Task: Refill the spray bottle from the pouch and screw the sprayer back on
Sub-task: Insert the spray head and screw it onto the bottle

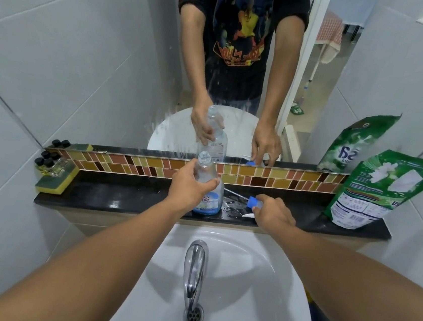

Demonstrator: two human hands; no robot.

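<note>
A clear spray bottle (208, 186) stands upright on the black ledge (121, 197), its neck open and a little blue liquid at its bottom. My left hand (189, 186) grips the bottle around its shoulder. The blue and white sprayer (252, 203) lies on its side on the ledge just right of the bottle, its thin tube pointing left. My right hand (274, 215) holds the sprayer's head. The green refill pouch (375, 195) leans upright at the ledge's right end, well clear of both hands.
A white sink (257, 284) with a chrome tap (194, 266) lies below the ledge. A yellow-green sponge (55, 182) carrying small black-capped bottles (49, 163) sits at the ledge's left end. A mirror (241, 71) rises behind the tiled strip. Wet drops lie beside the bottle.
</note>
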